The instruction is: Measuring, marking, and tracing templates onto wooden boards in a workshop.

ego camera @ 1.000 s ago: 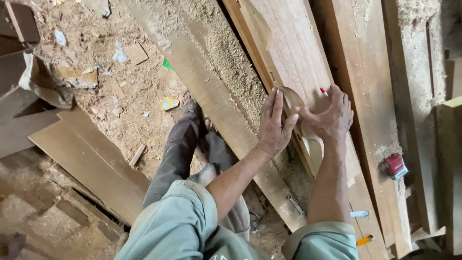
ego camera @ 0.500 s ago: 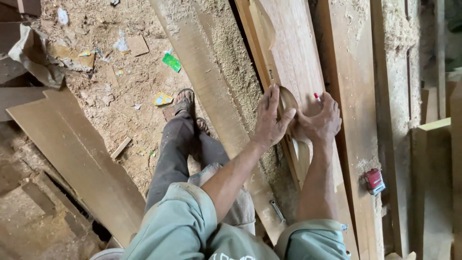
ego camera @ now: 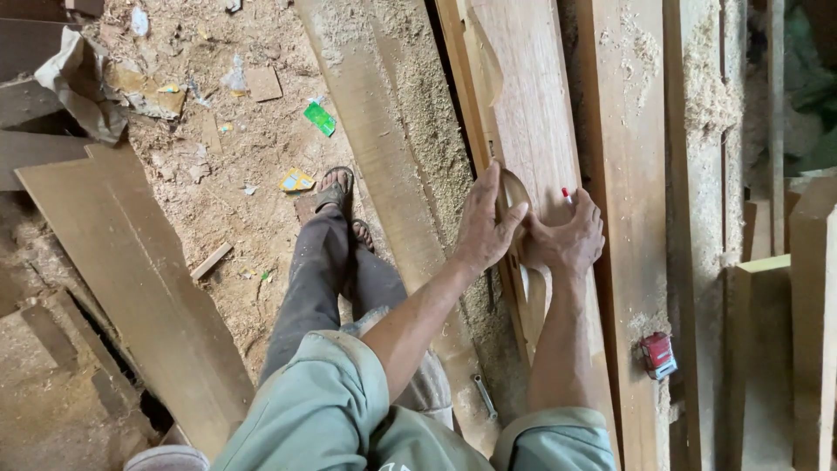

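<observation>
Both grips press flat on a curved template [ego camera: 514, 196]: left hand [ego camera: 484, 222] at its near edge, right hand [ego camera: 567, 240] clasping a red-tipped pencil [ego camera: 567, 194]; its long axis follows the plank [ego camera: 532, 105].

A red tape measure [ego camera: 658, 355] lies on a plank, a green wrapper [ego camera: 319, 118] on the sawdust-strewn floor [ego camera: 235, 201].

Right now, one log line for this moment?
left hand: pressing curved wooden template | right hand: holding red-tipped pencil on plank | tape measure: idle
</observation>
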